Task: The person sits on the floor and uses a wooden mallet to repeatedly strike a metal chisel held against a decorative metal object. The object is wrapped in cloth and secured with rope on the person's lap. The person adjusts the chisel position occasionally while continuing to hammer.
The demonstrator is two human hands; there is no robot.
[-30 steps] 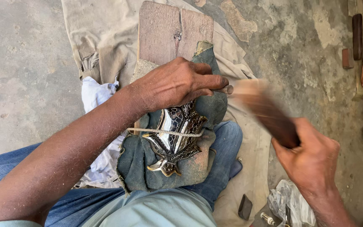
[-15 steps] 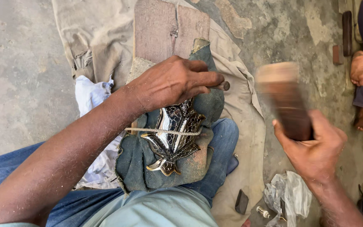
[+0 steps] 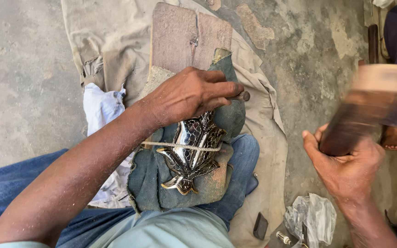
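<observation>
While only the head view is available, it covers both hands. Left hand sits over the top of an ornate metal piece, fingers pressed together and pinching a thin metal punch whose head pokes out past the fingertips; grip looks set to keep the tool tip steady on the work, though the tip itself is hidden under the hand. Metal piece is shiny, leaf-like, with dark scale-pattern relief and brassy edges, lying on a dark green cloth pad across the person's lap, on blue jeans. Pad probably cushions the work and stops it sliding. A light cord runs taut across the piece, likely lashing it to the pad. Right hand is well off to the right, fingers wrapped tight around the lower end of a wooden mallet, thumb up the side; mallet is raised, well apart from the punch, and motion-blurred, so it's mid-swing. Behind the pad, a worn wooden board lies on a beige cloth spread over the concrete floor. White rag beside the left forearm. Lower right: crumpled clear plastic bag with small tools near it, too small to identify. Another person's bare foot at the right edge.
</observation>
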